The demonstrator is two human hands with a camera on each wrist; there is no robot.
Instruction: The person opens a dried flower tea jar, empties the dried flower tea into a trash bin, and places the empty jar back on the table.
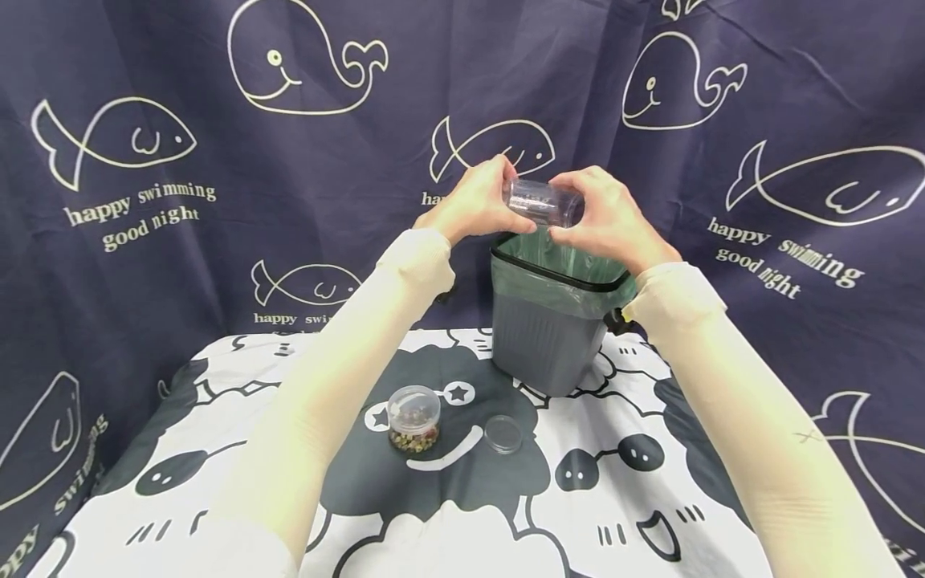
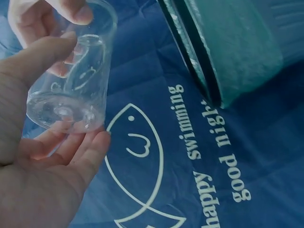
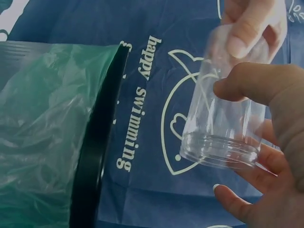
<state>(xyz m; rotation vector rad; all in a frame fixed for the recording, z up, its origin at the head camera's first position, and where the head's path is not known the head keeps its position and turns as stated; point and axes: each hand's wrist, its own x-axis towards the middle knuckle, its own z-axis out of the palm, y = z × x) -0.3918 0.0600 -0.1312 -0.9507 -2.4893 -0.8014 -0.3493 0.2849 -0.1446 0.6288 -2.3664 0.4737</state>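
Note:
Above the trash bin (image 1: 538,337), both hands hold a clear plastic jar (image 1: 542,202) lying sideways. My left hand (image 1: 477,201) grips its base end, with the thumb on one side and fingers on the other. At the threaded mouth end, my right hand (image 1: 607,213) grips it between thumb and fingers; no lid is on that end. The jar (image 3: 223,114) looks see-through, with nothing visible inside. A green bag (image 1: 571,257) lines the bin under a black rim.
A second clear jar (image 1: 414,417), partly filled with small mixed pieces, stands on the sheep-print cloth (image 1: 448,538). Beside it lies a round clear lid (image 1: 503,434). A dark blue curtain (image 1: 462,48) with fish and whale drawings hangs behind.

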